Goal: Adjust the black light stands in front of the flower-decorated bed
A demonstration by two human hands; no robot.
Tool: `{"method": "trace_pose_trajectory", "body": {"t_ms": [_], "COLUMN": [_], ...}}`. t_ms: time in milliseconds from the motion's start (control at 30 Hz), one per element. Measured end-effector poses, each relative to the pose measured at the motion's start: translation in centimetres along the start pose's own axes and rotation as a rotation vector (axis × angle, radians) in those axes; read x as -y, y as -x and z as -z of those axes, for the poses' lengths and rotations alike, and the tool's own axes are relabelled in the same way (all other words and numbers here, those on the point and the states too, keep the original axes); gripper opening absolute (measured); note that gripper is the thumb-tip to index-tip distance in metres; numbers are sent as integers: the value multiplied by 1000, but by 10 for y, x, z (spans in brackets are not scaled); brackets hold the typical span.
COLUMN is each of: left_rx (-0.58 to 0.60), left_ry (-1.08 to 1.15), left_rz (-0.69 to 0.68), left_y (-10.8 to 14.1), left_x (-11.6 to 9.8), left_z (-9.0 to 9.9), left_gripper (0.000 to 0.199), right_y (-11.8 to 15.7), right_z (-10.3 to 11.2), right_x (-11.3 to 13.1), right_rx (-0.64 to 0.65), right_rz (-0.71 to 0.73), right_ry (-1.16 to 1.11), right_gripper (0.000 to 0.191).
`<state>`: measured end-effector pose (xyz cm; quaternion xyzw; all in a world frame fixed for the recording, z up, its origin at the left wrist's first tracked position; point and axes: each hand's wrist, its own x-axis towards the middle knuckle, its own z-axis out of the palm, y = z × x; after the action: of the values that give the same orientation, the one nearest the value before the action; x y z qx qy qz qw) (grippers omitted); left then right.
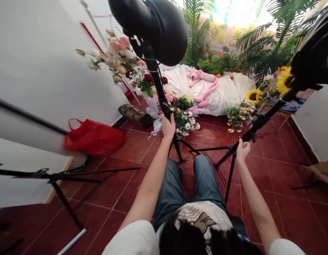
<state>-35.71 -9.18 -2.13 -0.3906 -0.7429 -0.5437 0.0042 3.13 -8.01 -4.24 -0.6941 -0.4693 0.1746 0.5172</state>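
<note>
With my left hand (168, 126) I grip the pole of a black light stand (159, 85) in front of me. A large black studio light (164, 32) sits at the top of that stand. My right hand (242, 150) is wrapped round the lower pole of a second black light stand (267, 115), which looks tilted to the right. Another black lamp head (312, 53), cut off by the frame edge, tops this one. The legs of both stands spread over the red tiles near my knees.
A white cloth (224, 95) with a pink plush toy (206, 79) lies ahead, among artificial flowers (187, 118) and sunflowers (254, 95). At left are a red bag (96, 138), brown sandals (136, 116) and another tripod (63, 177). A wooden stool (324, 171) stands right.
</note>
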Motion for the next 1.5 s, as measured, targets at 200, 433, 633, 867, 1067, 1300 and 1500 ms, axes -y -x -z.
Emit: {"method": "trace_pose_trajectory", "body": {"t_ms": [200,433,633,867,1067,1300,1500], "left_rx": [74,136,172,104,138,138,132], "left_ry": [-104,-164,-163,-74,-82,-69,-55], "left_rz": [-6,-35,-60,-58,-43,-42,-40], "left_y": [7,5,4,5,5,5,5], "left_x": [-1,-2,2,6,5,5,9], "left_z": [11,17,20,14,16,16,15], "left_gripper": [51,53,52,55,55,52,51], "right_y": [45,80,81,72,73,69,73], "right_z": [-92,-204,-248,-252,-250,-248,-250], "right_x": [69,179,223,232,233,211,192], "right_rx": [464,1117,1028,1155,1218,1300,1417], "right_rz": [122,175,390,171,22,9,-117], "right_ry": [-121,-97,200,156,-35,-249,-567], "right_gripper": [57,55,57,46,36,27,15]}}
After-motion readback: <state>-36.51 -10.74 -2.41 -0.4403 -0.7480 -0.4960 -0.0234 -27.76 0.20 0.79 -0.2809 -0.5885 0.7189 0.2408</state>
